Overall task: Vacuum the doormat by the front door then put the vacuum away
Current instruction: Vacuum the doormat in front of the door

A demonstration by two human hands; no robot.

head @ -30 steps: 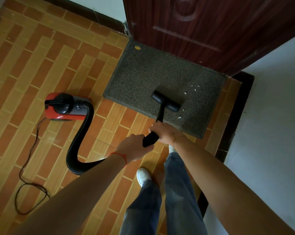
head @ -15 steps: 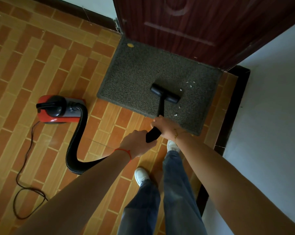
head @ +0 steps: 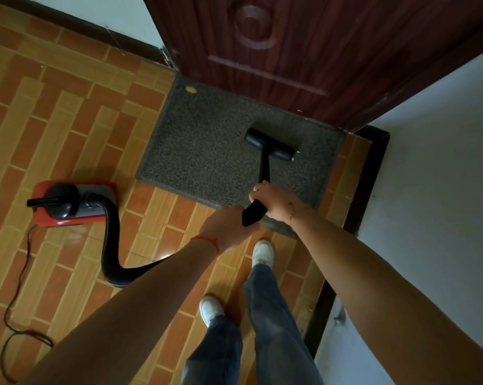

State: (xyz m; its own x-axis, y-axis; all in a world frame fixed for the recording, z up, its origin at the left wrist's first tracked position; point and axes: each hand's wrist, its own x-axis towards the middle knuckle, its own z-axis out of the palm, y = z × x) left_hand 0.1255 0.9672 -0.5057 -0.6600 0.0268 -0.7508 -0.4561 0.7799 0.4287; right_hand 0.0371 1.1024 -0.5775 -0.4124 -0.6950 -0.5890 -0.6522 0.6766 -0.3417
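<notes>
We vacuum the doormat [head: 207,140].
Our left hand [head: 225,227] and right hand [head: 276,200] grip the wand [head: 263,168]; its nozzle [head: 271,144] seemingly rests on the mat.

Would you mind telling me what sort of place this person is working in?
Most likely a home's entryway. A dark wooden door stands at a grey doormat on a brick-patterned tile floor, and a small red canister vacuum sits beside it.

Nozzle [head: 271,145] on doormat [head: 207,151], canister [head: 73,202] left.
</notes>
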